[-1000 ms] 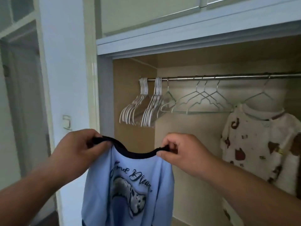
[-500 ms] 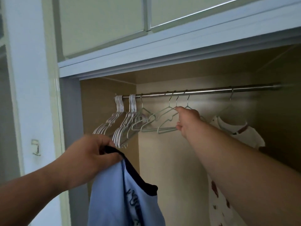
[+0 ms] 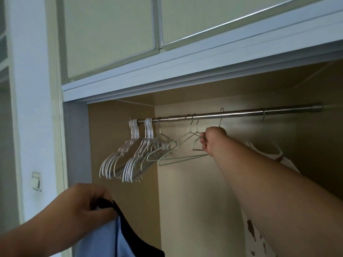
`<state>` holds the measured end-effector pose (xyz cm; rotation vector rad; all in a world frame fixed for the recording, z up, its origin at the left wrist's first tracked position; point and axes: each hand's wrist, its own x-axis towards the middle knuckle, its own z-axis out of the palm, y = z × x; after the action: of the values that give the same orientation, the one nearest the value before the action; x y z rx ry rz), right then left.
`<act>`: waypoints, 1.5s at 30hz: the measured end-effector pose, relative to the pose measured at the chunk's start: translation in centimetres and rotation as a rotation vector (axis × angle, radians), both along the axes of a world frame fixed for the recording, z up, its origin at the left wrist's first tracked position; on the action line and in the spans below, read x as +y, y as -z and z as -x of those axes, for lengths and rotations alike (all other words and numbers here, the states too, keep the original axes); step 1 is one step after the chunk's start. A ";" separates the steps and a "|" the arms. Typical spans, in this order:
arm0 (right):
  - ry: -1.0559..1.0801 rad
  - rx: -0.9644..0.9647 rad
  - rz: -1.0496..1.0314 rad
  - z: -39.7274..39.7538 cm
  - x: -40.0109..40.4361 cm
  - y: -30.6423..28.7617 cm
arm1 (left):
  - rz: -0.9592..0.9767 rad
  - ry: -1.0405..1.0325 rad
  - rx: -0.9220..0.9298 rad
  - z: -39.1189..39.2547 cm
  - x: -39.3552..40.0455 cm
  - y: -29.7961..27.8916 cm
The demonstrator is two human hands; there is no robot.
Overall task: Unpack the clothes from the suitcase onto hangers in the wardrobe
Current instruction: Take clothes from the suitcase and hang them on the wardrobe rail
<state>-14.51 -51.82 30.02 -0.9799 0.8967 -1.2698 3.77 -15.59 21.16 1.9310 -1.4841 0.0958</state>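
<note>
Head view, step: You are fetching an empty hanger (image 3: 199, 143) for the blue shirt (image 3: 104, 240). My read is that its hook (image 3: 220, 115) has just cleared the rail (image 3: 241, 113), so draw it straight back toward you and keep it level.

Head view, doing it well: Watch the two pale green hangers (image 3: 178, 149) just left of your right hand; their wires sit close to yours and could snag. Lift clear before you pull away.

Head view, right hand: Your right hand (image 3: 213, 140) is stretched up and forward into the wardrobe (image 3: 185, 75), arm nearly straight. Its fingers are curled round the hanger's wire near the neck, with the hook rising above the knuckles.

Head view, left hand: Your left hand (image 3: 89, 203) sits low and near your body, pinching the shirt's dark collar (image 3: 118, 212) between thumb and fingers. The cloth hangs below it and out of frame.

Head view, around your hands: White hangers (image 3: 128, 154) are bunched at the rail's far left, well left of your right hand. A cream patterned garment (image 3: 254, 229) hangs on the rail behind and beyond your right forearm.

Head view, next move: Bring the hanger down to the collar and feed one shoulder in first; I judge that easiest with one hand holding the neckline open.
</note>
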 end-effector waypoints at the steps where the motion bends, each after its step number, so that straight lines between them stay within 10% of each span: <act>1: 0.005 -0.009 -0.025 0.6 -0.3 0.5 | -0.005 -0.004 0.021 -0.1 -0.1 0.2; 11: -0.037 0.084 -0.202 1.8 1.7 14.8 | 0.021 0.033 0.180 -0.8 -2.1 2.4; 20: -0.448 0.253 -0.366 0.0 13.0 26.4 | -0.122 -0.164 -0.301 -4.3 -2.1 7.6; 27: -0.670 0.369 -0.178 -1.4 22.6 26.4 | -0.476 -0.272 -0.603 -8.1 0.7 10.0; 45: -1.225 0.333 0.150 -8.1 37.0 22.5 | -0.659 -0.566 -0.339 -17.0 15.5 12.8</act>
<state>-6.42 -14.84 7.57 -1.5302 0.2768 -0.1231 20.73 -0.13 8.36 2.9618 -1.2047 0.2150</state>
